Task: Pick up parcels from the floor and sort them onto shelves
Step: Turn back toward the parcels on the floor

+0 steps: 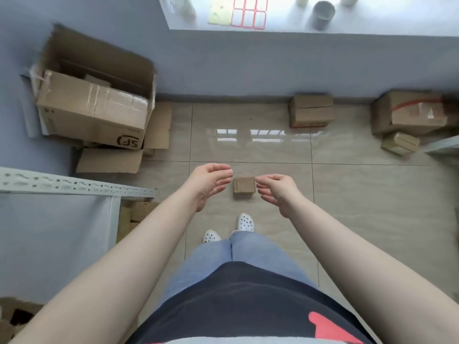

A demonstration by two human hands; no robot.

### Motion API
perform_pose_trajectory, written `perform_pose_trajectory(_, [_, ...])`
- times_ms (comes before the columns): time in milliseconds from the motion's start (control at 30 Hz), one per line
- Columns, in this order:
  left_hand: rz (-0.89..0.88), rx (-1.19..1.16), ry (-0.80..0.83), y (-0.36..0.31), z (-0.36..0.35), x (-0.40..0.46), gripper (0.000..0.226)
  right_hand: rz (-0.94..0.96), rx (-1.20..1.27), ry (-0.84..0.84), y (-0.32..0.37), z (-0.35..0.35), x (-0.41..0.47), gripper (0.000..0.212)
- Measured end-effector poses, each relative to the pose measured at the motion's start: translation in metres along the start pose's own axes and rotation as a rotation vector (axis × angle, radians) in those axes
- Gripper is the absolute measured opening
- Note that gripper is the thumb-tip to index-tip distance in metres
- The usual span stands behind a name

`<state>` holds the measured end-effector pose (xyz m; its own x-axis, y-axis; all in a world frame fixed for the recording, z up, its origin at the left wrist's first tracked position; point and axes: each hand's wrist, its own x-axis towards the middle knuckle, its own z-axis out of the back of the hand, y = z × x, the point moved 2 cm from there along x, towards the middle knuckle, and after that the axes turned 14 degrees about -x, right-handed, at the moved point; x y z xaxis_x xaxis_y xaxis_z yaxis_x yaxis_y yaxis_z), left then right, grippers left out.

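Observation:
A small brown cardboard parcel (244, 185) lies on the tiled floor just ahead of my feet. My left hand (211, 182) hangs to its left, fingers apart and curved, holding nothing. My right hand (276, 189) hangs to its right, also with fingers apart and empty. Both hands appear above the parcel, apart from it. More parcels sit by the far wall: a taped box (311, 111), a larger box with red tape (409, 115) and a small one (400, 143) in front of it. The metal shelf (74, 184) shows at the left.
A big open SF carton (94, 105) leans in the left corner with flattened cardboard (109, 161) under it. Small boxes (134, 214) lie under the shelf. A windowsill (285, 23) above carries label sheets and jars. Another shelf edge (442, 146) juts in at right.

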<state>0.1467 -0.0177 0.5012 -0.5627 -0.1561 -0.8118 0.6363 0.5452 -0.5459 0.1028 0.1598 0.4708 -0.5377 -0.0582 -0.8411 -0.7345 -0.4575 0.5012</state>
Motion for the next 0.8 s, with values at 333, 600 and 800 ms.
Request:
perform_pose_trajectory(333, [0.015,0.099,0.02,-0.041,0.002,0.04,0.01,-0.089,0.111,-0.032,0.025,-0.002,0.037,0.012])
perform_pose_trajectory(600, [0.208,0.589,0.243,-0.077,-0.029,0.14,0.024,-0.233,0.45,-0.288,0.036,0.0,0.07,0.015])
perform_pose_trajectory(800, [0.173,0.888,0.333,-0.076,-0.048,0.219,0.028,-0.348,0.65,-0.352,0.006,-0.03,0.121,0.031])
